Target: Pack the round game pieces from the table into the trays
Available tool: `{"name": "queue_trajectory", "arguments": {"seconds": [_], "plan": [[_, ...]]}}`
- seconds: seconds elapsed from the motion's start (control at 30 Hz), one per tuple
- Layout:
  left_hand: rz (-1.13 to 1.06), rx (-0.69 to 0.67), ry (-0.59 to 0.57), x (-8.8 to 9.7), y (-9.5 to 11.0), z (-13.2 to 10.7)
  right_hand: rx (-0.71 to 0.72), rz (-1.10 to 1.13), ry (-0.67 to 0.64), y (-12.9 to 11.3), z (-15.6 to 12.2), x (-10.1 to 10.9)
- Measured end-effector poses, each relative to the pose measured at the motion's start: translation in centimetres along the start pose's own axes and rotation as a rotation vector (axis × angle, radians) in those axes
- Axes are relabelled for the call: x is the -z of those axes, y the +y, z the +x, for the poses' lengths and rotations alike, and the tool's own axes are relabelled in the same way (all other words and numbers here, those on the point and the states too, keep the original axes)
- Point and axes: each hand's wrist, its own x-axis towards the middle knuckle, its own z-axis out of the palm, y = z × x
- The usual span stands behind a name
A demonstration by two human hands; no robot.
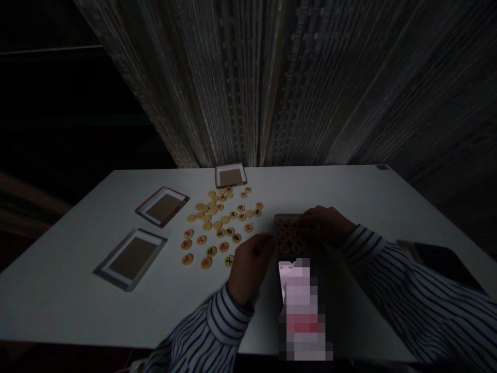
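A shallow box (288, 249) lies right of the middle of the table, with rows of round Chinese chess pieces in it, dim in the shadow. My left hand (249, 265) is at the box's left edge, its fingers curled and thumb and forefinger drawn together; whatever they pinch is hidden. Over the box's upper right part, my right hand (328, 224) has bent fingers close to the pieces, and its fingertips are too dark to make out. Many loose Chinese chess pieces (223, 247) are spread left of the box, some with red or black characters up, others blank side up.
A lit phone (287, 269) lies just in front of the box. Three shallow open trays are on the white table (77, 228): a grey one (112, 280), a brown one (155, 221) and another at the back (230, 186). A dark flat object (438, 259) sits beyond my right sleeve. A curtain (248, 103) hangs behind.
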Motion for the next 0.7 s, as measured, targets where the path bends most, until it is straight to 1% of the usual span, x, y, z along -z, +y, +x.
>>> {"name": "queue_trajectory", "arguments": {"seconds": [0.1,0.23,0.3,0.4,0.47,0.57,0.63,0.7], "plan": [[0.003,0.016,-0.003,0.1,0.0,0.0,0.014,-0.051,-0.026,-0.2,0.1,0.1],[0.055,0.013,-0.012,0.5,0.1,-0.4,0.027,-0.057,-0.031,-0.2,0.1,0.0],[0.107,0.001,-0.027,1.2,0.2,-0.6,0.035,-0.042,-0.012,-0.1,0.0,0.0],[0.226,-0.048,-0.042,3.2,0.1,-0.4,0.049,-0.004,0.062,0.0,0.0,0.1],[0.321,-0.080,-0.030,4.8,0.0,0.6,0.054,0.007,0.101,-0.3,0.3,0.3],[0.485,-0.104,0.027,6.8,-0.5,3.7,0.078,-0.017,0.087,-1.3,1.2,0.8],[0.628,-0.078,0.069,7.3,-1.0,6.1,0.109,-0.022,0.057,-2.2,1.9,1.2],[0.732,-0.078,0.031,7.2,-1.5,8.3,0.141,-0.019,0.040,-3.1,2.5,1.6]]}}
